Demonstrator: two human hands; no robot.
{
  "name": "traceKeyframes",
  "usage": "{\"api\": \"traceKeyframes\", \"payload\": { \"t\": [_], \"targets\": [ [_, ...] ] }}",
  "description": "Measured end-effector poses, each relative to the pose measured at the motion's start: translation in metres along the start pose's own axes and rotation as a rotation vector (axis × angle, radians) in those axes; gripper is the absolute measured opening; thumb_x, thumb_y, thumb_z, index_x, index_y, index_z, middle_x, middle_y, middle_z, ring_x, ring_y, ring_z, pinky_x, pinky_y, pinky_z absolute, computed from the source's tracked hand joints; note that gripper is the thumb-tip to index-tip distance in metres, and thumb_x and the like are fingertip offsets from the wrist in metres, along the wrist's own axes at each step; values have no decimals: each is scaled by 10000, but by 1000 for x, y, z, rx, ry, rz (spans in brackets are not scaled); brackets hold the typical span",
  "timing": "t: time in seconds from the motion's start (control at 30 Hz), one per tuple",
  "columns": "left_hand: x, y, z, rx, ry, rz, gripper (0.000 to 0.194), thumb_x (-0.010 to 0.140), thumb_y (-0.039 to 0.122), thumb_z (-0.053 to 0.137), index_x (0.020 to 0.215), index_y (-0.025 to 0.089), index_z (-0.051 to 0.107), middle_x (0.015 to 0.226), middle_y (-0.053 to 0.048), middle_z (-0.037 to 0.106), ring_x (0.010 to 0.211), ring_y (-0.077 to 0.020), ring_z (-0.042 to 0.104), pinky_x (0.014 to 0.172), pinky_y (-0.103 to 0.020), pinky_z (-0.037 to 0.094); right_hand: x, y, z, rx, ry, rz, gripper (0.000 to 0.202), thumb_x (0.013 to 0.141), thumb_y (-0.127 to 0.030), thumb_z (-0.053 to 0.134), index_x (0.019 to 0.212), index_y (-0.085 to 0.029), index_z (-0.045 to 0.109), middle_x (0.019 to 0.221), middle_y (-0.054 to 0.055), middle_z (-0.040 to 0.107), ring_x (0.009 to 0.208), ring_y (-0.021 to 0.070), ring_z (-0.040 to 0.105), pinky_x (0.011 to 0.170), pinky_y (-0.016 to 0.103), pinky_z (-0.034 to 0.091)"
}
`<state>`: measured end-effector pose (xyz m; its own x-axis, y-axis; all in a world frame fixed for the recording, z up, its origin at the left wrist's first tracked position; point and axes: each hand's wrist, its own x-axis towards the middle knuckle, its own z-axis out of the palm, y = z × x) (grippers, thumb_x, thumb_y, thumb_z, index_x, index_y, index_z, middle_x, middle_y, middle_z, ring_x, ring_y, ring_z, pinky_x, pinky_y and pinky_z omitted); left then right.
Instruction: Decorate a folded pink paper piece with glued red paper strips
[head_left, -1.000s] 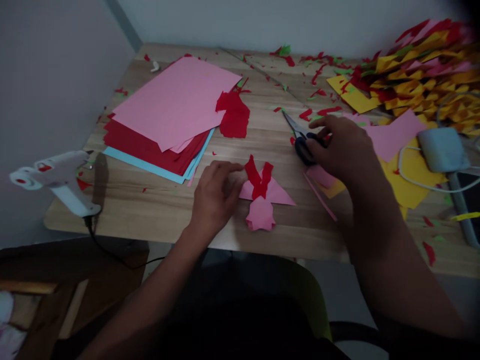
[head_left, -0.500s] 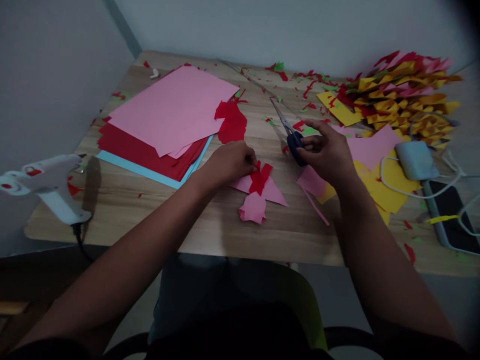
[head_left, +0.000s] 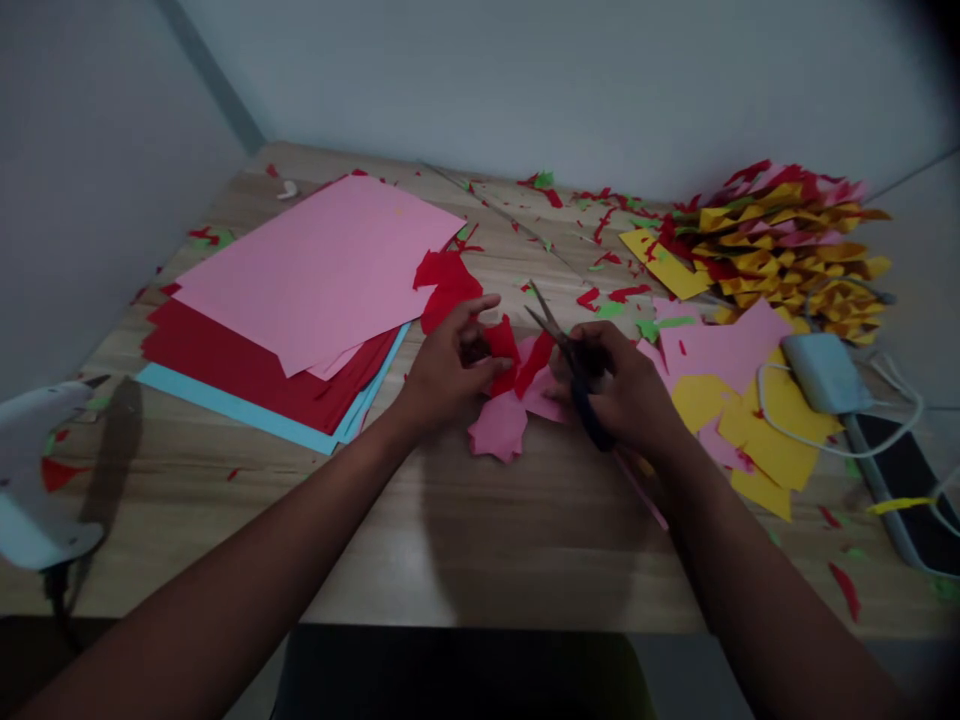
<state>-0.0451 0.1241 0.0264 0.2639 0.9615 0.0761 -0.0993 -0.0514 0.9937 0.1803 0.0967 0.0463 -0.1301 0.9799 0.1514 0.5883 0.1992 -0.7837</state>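
My left hand (head_left: 442,370) pinches a piece of red paper (head_left: 501,345) between thumb and fingers, with its index finger raised. Dark-handled scissors (head_left: 553,324) are in my right hand (head_left: 630,390), its fingers around the handles. Their blades stand slightly apart and point away to the upper left, beside a red strip (head_left: 534,366). Whether the blades touch that strip I cannot tell. Under and in front of the red paper lies a pink paper cutout (head_left: 499,428), partly covered by the hands.
Pink sheets (head_left: 322,270) lie over red and light-blue ones at left, near a white glue gun (head_left: 37,470). At right are a bundle of folded paper (head_left: 795,240), yellow scraps (head_left: 780,440), a charger (head_left: 825,372) and a phone (head_left: 911,490). Paper bits litter the wooden table (head_left: 360,570).
My right hand has brought the scissors down and left to the red paper, and the blades have parted. My left hand's index finger has lifted. The camera view has shifted.
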Motion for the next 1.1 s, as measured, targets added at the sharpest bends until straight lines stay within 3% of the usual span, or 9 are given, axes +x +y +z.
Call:
{"api": "traceKeyframes", "payload": {
  "t": [0.1, 0.27, 0.4, 0.57, 0.73, 1.1],
  "targets": [
    [0, 0, 1, -103, 37, -10, 817, 671, 144, 770, 1419, 179, 443, 826, 13, 691, 788, -152, 663, 717, -257, 503, -1, -1, 4, -94, -17, -34, 451, 721, -363, 814, 1096, -234, 599, 1017, 57, 674, 895, 233, 644, 825, 384, 519],
    [0, -4, 0, -116, 107, -26, 711, 688, 112, 749, 1359, 184, 524, 845, -1, 710, 834, -151, 683, 720, -240, 508, -2, 1, 2, -185, -53, -45, 485, 721, -365, 817, 1141, -240, 607, 1106, 80, 694, 996, 284, 666, 881, 428, 521],
    [1, -4, 0, -159, 178, -67, 543, 696, 137, 778, 1218, 185, 637, 921, -21, 732, 885, -153, 692, 740, -241, 523, -3, -1, -1, -196, -46, -44, 425, 767, -341, 769, 1149, -237, 615, 1111, 85, 702, 993, 283, 673, 894, 437, 526],
    [0, -1, 2, -270, 226, -100, 337, 674, 286, 862, 966, 185, 725, 881, -10, 749, 839, -137, 682, 758, -245, 529, -6, -4, 0, -183, -14, -104, 415, 762, -316, 775, 1139, -247, 614, 1095, 79, 702, 978, 280, 680, 887, 433, 539],
    [-2, 3, 4, -322, 226, -141, 283, 686, 361, 873, 854, 178, 736, 815, -10, 761, 793, -134, 692, 747, -241, 526, -7, -3, 7, -225, -10, -130, 357, 794, -248, 735, 1127, -260, 609, 1105, 67, 696, 1009, 278, 680, 897, 428, 541],
    [-5, 3, 4, -227, 141, -154, 276, 696, 385, 855, 847, 172, 765, 849, -32, 775, 760, -152, 689, 719, -263, 532, -8, -3, 18, -249, 44, -212, 255, 853, -213, 655, 1104, -244, 627, 1026, 65, 713, 919, 237, 695, 818, 370, 575]
  ]
}}
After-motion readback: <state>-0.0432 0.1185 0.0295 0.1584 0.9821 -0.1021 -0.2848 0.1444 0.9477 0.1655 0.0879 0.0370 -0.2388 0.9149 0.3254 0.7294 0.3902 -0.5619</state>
